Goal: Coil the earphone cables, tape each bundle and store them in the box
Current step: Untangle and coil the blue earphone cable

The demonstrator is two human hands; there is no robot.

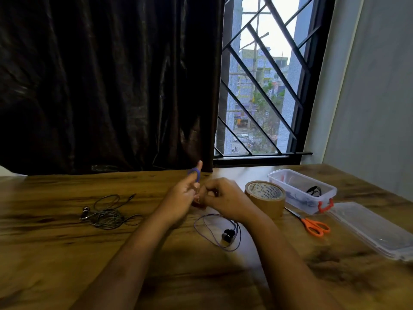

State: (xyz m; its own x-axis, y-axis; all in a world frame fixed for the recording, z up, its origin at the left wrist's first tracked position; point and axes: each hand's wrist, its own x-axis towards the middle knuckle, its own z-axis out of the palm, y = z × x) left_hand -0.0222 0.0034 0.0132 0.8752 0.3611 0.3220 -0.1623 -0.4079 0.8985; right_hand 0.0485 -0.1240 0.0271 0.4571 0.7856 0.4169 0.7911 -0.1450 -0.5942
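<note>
Nearest me, the thin purple earphone cable (218, 231) lies slack on the wooden table (67, 253); an uneven pull could knot it or spill the turns. My left hand (181, 198) carries coils round its raised forefinger, and my right hand (223, 198), fingers curled, appears to pinch the cable beside it. Beyond stands the lidless clear plastic box (301, 189).
</note>
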